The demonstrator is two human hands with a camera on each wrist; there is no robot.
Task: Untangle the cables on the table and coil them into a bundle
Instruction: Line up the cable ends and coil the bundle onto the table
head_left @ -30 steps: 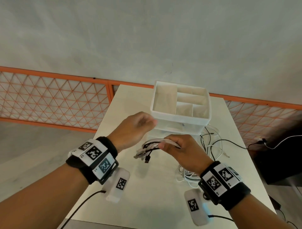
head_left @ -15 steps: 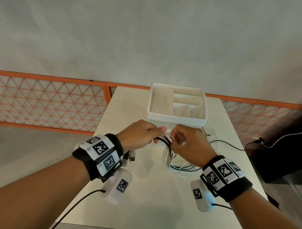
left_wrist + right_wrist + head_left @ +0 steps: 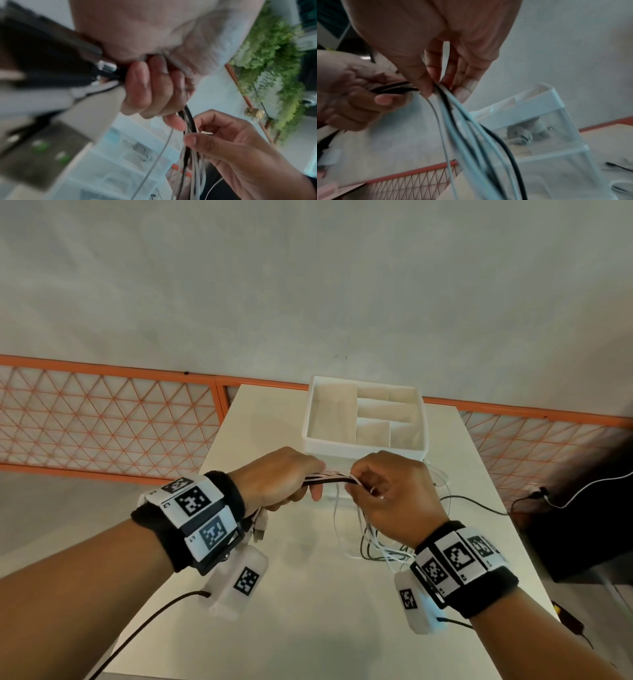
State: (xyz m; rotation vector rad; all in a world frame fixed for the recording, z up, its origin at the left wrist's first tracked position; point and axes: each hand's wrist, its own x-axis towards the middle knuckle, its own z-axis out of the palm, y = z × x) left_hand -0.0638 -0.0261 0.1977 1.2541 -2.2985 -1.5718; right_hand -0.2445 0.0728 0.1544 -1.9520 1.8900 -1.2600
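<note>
Right now the bundle of black and white cables (image 3: 330, 478) runs nearly level across the middle of the head view, its long axis left to right, stretched between the two hands above the white table (image 3: 308, 628). At the left end the left hand (image 3: 277, 479) has its fingers curled tight round the gathered strands, with the plug ends poking out behind the fist toward its wrist. At the right end the right hand (image 3: 394, 494) pinches the same strands between thumb and fingertips; the right wrist view shows that pinch just beside the left fist. From there the cables bend over the right hand's fingers and hang down in loose loops to the table at lower right of centre. A few more strands trail right, beside the white compartment tray (image 3: 364, 445). Since the slack all lies below the right hand, that hand seems better placed to feed the next loop toward the left fist.
</note>
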